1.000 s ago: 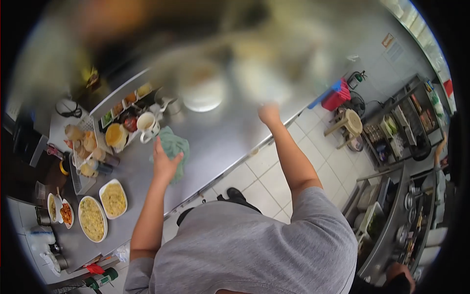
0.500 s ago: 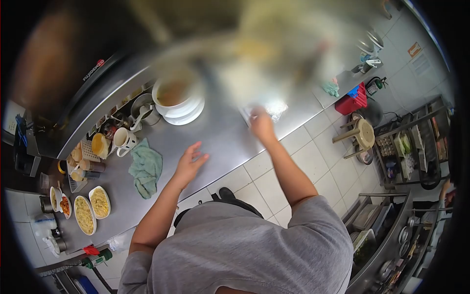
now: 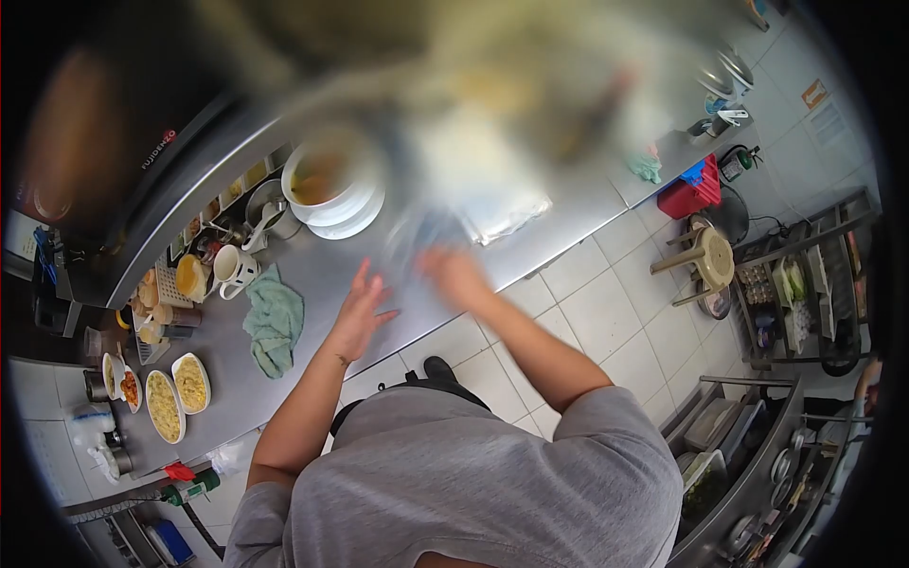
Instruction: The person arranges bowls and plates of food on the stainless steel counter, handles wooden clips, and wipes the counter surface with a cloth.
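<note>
My left hand (image 3: 360, 312) hovers over the front of the steel counter (image 3: 331, 270), fingers spread and holding nothing. Just to its right, my right hand (image 3: 454, 276) is smeared by motion. From its fingers trails a see-through plastic bag (image 3: 417, 232), thin and blurred. A pile of clear plastic (image 3: 507, 220) lies flat on the counter beyond that hand. Behind my left hand, a white bowl of soup (image 3: 322, 180) sits on white plates (image 3: 348, 225). A crumpled green cloth (image 3: 275, 327) rests left of my left hand.
Two oval dishes of yellowish food (image 3: 166, 407) stand at the counter's left end. A white mug (image 3: 235, 270), a metal pot (image 3: 275, 206) and condiment containers line the back. To the right are a plastic stool (image 3: 712, 257), a red bin (image 3: 689, 197) and shelving. Blur covers the top.
My right hand has moved left from the plastic pile toward my left hand, drawing a clear plastic bag along. My left hand stays spread, nearly in place.
</note>
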Tool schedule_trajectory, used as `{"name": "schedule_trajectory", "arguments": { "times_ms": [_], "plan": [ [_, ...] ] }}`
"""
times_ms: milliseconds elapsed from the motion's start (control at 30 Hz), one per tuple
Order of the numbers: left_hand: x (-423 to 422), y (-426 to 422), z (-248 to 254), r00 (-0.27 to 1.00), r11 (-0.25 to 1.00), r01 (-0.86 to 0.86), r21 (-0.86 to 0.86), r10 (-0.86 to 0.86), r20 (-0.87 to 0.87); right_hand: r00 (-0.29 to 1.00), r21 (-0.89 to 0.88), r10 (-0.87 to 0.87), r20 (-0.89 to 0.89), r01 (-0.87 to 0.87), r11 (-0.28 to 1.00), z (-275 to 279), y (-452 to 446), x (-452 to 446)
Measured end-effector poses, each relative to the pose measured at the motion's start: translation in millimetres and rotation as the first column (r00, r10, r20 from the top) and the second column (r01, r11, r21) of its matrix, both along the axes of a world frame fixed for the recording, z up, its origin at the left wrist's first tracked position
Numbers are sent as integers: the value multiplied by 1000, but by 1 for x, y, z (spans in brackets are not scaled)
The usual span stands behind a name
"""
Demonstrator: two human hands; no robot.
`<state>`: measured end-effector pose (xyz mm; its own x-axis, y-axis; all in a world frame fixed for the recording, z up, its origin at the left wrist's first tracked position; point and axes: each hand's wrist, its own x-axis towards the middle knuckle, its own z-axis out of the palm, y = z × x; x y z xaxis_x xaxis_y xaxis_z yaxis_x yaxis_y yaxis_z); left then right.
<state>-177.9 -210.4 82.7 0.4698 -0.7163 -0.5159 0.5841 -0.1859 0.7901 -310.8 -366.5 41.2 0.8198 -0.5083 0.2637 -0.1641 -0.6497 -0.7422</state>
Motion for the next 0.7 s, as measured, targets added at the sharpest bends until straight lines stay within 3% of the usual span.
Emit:
{"name": "schedule_trajectory", "arguments": {
  "times_ms": [33, 100, 133, 167, 200, 233, 267, 300, 333, 367, 400, 433, 467, 567, 600, 633, 667, 700],
  "plan": [
    [1, 2, 4, 1000, 1000, 3, 0, -3, 1, 889, 301, 429, -162, -370, 879, 25, 29, -3],
    [11, 10, 8, 937, 967, 254, 27, -253, 240, 721, 411, 661, -208, -548, 728, 69, 59, -7],
    [23, 20, -7, 942, 971, 240, 22, -238, 235, 710, 412, 670, -215, -556, 722, 70, 56, -3],
    [39, 35, -36, 968, 977, 211, -26, -205, 142, 928, 141, 373, -26, -366, 920, 71, 53, 1],
    [46, 48, -52, 985, 983, 170, -75, -167, 47, 965, -67, 74, 253, -58, 996, 72, 54, 7],
    [41, 56, -36, 970, 951, 113, -287, -168, -176, 977, 70, -4, 212, -11, 998, 65, 63, 17],
    [37, 61, -22, 978, 954, 58, -295, -113, -176, 976, 61, 54, 211, -68, 996, 55, 66, 23],
    [30, 66, -9, 984, 958, 3, -287, -54, -170, 969, 333, 202, 142, -239, 912, 41, 70, 30],
    [26, 73, 3, 986, 957, -73, -280, 28, -162, 919, 582, 383, 97, -365, 727, 28, 75, 41],
    [20, 77, 18, 996, 953, -49, -299, 67, 50, 980, 417, 171, 101, -198, 887, 17, 81, 51],
    [16, 84, 27, 959, 958, -43, -284, 119, 256, 984, 647, -35, 176, -89, 757, 23, 91, 60],
    [19, 99, 25, 856, 970, 87, -228, 44, 515, 965, 815, -171, 197, -65, 576, 26, 101, 72],
    [15, 110, 22, 745, 979, 22, -203, 119, 656, 939, 786, -139, 314, -174, 593, 29, 116, 84],
    [29, 166, 19, 717, 934, -277, -225, 357, 599, 922, 743, 297, 249, -379, 551, 57, 174, 103],
    [40, 190, 13, 783, 833, -436, -340, 537, 314, 836, 569, 478, 271, -539, 621, 68, 195, 109],
    [46, 216, 11, 764, 691, -587, -421, 645, -6, 726, 361, 634, 266, -685, 633, 74, 217, 117],
    [47, 242, 13, 709, 639, -642, -424, 706, -9, 672, 359, 692, 264, -735, 576, 76, 240, 126],
    [43, 267, 13, 646, 580, -742, -337, 754, -124, 609, 295, 772, 181, -782, 548, 76, 264, 133]
  ]
}}
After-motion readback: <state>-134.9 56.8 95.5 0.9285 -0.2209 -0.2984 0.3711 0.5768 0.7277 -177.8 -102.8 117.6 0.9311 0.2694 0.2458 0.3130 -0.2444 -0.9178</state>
